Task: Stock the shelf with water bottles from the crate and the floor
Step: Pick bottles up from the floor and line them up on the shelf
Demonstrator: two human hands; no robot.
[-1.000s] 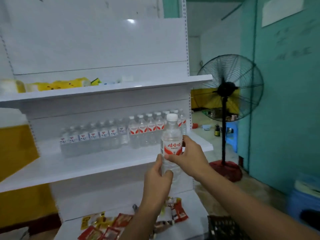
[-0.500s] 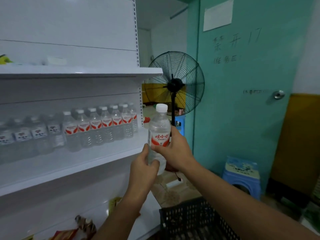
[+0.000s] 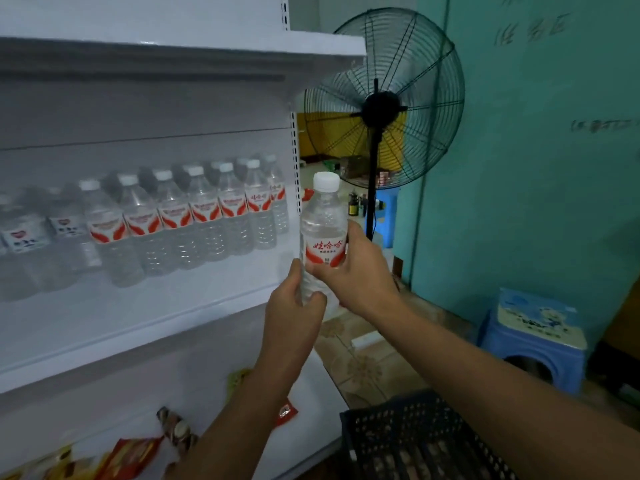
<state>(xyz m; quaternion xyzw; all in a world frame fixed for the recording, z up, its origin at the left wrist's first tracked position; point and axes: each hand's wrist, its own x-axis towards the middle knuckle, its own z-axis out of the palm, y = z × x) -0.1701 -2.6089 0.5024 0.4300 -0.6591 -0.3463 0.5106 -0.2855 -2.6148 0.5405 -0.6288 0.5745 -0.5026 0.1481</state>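
I hold one upright water bottle (image 3: 323, 223) with a white cap and red-and-white label just past the right end of the white shelf (image 3: 145, 327). My right hand (image 3: 360, 271) grips it around the label. My left hand (image 3: 294, 306) grips its lower part. A row of several like bottles (image 3: 194, 220) stands along the back of that shelf, to the left of the held one. The dark plastic crate (image 3: 415, 441) sits on the floor at the bottom right, under my right forearm.
A black standing fan (image 3: 384, 102) stands right behind the shelf's end. A blue stool (image 3: 533, 344) sits by the teal wall. Snack packets (image 3: 131, 455) lie on the lowest shelf. A shelf board (image 3: 207, 46) hangs above the bottles.
The view has swung right and closer to the shelf's end. Both hands keep hold of the bottle, which stays upright in front of me.
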